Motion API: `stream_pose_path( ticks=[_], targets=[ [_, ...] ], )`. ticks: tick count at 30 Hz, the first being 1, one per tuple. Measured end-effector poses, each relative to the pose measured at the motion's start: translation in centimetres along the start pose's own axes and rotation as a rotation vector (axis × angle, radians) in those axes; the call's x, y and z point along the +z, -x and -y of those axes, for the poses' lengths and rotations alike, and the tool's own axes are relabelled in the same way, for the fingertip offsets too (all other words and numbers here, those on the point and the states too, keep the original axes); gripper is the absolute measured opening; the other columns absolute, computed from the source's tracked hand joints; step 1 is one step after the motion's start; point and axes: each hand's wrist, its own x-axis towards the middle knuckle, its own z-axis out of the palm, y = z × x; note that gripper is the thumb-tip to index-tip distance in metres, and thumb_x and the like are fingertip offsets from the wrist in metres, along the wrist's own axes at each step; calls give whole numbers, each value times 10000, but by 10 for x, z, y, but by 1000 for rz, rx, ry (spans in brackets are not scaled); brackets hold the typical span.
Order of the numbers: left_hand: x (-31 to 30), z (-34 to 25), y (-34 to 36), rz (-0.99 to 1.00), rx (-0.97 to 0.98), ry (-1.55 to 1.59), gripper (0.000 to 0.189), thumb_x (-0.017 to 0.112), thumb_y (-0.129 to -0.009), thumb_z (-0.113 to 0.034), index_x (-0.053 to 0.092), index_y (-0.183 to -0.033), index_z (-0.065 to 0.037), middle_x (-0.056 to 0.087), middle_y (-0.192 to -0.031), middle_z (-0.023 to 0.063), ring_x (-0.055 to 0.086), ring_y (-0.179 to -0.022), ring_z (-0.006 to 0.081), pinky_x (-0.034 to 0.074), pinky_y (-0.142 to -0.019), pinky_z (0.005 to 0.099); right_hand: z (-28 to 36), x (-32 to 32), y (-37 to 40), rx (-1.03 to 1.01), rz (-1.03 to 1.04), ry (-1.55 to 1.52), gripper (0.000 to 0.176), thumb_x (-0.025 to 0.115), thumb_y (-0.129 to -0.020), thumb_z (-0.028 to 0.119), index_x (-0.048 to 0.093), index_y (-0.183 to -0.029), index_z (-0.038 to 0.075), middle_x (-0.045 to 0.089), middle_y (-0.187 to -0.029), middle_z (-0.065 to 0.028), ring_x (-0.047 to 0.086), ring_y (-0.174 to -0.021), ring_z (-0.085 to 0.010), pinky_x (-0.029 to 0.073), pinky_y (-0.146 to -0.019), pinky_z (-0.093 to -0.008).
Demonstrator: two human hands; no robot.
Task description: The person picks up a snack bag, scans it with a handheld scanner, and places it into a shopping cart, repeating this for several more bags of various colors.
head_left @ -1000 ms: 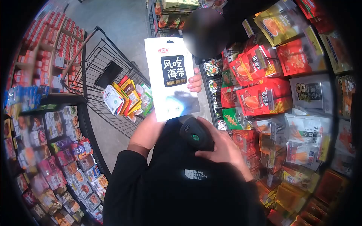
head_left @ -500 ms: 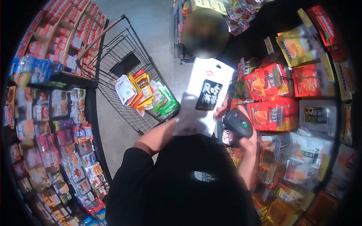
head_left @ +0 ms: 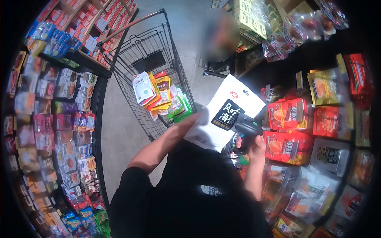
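Note:
A white snack bag (head_left: pixel 204 126) with a black label and a small red logo is held up in front of my chest. My left hand (head_left: pixel 192 120) grips it from the left, its fingers hidden behind the bag. In my right hand (head_left: pixel 257 149) is a black handheld barcode scanner (head_left: pixel 250 127), my fingers wrapped round its handle. The scanner's head overlaps the right side of the bag in this view, beside the black label.
A black wire shopping cart (head_left: pixel 147 43) stands ahead to the left, with a pile of snack bags (head_left: pixel 158 95) inside. Packed shelves (head_left: pixel 75 131) line the left side. Red snack bags (head_left: pixel 286 115) hang on the right rack. Yellowish cartons (head_left: pixel 249 19) stand at the far end.
The scanner has come up and left over the bag's right side, its head now toward the label. The bag has tilted to the right. The view has shifted, showing more at the far end.

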Motion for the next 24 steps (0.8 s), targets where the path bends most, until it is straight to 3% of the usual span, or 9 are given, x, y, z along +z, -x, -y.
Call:
stream_pose_path(
  ticks=[4,6,9,10,14,20,21,22,24],
  targets=[
    [-37,-1,50,-164,1,-83,494,637,-907,-298,537,-1294,-7,626,-1082,77,599,-920,172,478,-826,311,-13,6,-26,85,-71,1,740,774,-784,469,519,-1248,-48,642,-894,-158,648,-685,-241,533,-580,-318],
    [-52,-1,60,-151,282,-618,489,699,-861,-215,571,-1294,-26,664,-1100,72,630,-942,142,499,-842,297,-20,18,-45,127,-38,67,730,770,-789,469,522,-1244,-46,645,-876,-153,649,-685,-236,535,-586,-317],
    [-98,-14,67,-304,417,-519,483,708,-843,-186,587,-1278,-13,674,-1056,74,627,-921,142,500,-837,294,-24,27,-68,188,-13,175,717,767,-793,469,528,-1238,-41,656,-831,-148,646,-676,-222,532,-605,-312],
    [-116,-30,68,-439,300,-508,453,704,-840,-145,588,-1256,-7,671,-1066,90,635,-902,158,518,-805,321,-24,28,-73,176,-18,183,718,766,-794,470,529,-1238,-42,659,-832,-153,645,-672,-220,530,-609,-311],
    [-253,-59,55,-1150,432,-357,390,670,-811,-37,598,-1184,55,679,-1071,164,675,-910,242,556,-763,388,-21,24,-73,155,-92,209,734,759,-790,492,536,-1235,-48,659,-800,-159,643,-657,-215,527,-611,-308],
    [-455,-74,38,-1536,180,-468,375,676,-775,-85,652,-1117,66,683,-1074,258,689,-954,377,554,-838,437,-28,13,-50,211,-330,229,823,788,-746,518,495,-1266,-48,661,-876,-159,674,-667,-225,578,-586,-324],
    [-466,-74,32,-1614,50,-568,359,668,-772,-85,663,-1101,60,677,-1074,285,682,-965,408,551,-859,453,-26,12,-46,244,-312,222,806,787,-751,503,500,-1260,-52,661,-874,-162,676,-675,-227,577,-585,-322],
    [-443,-84,36,-1574,-63,-661,498,662,-790,-130,564,-1243,51,625,-1170,295,646,-1035,438,546,-884,465,-26,14,-43,243,-339,234,800,790,-749,496,503,-1254,-54,662,-858,-163,676,-676,-228,576,-591,-324],
    [-429,-85,31,-1613,-127,-737,591,674,-797,-163,469,-1314,37,564,-1245,279,624,-1079,436,539,-904,458,-25,18,-38,247,-380,247,793,792,-748,489,506,-1249,-56,663,-841,-164,676,-677,-229,576,-597,-326]
  ],
)
